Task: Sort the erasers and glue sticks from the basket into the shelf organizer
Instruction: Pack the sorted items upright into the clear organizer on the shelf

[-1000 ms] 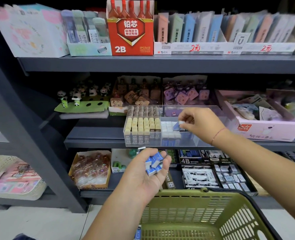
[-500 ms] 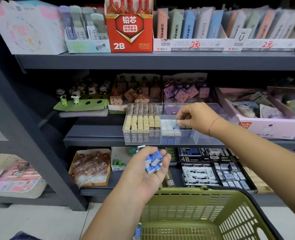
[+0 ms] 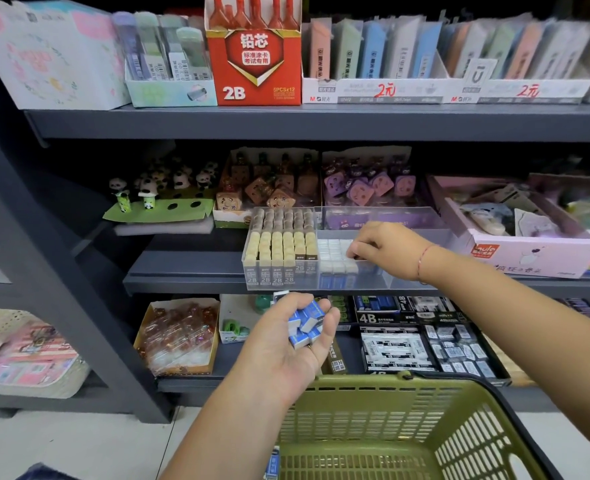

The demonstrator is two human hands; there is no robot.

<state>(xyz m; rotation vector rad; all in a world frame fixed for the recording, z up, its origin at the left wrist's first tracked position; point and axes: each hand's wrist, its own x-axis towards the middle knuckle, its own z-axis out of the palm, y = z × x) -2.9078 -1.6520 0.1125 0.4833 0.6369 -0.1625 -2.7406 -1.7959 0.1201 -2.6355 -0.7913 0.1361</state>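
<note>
Cupping a handful of blue-sleeved erasers in left hand, grip curled round them, just above green basket rim. Reaching right hand into middle compartment of clear shelf organizer, fingertips down on white eraser rows; cannot tell whether that grip pinches one.

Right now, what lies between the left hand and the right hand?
In the head view: the front wall of the clear organizer and the grey shelf edge below it lie between the left hand, gripping blue erasers, and the right hand.
</note>
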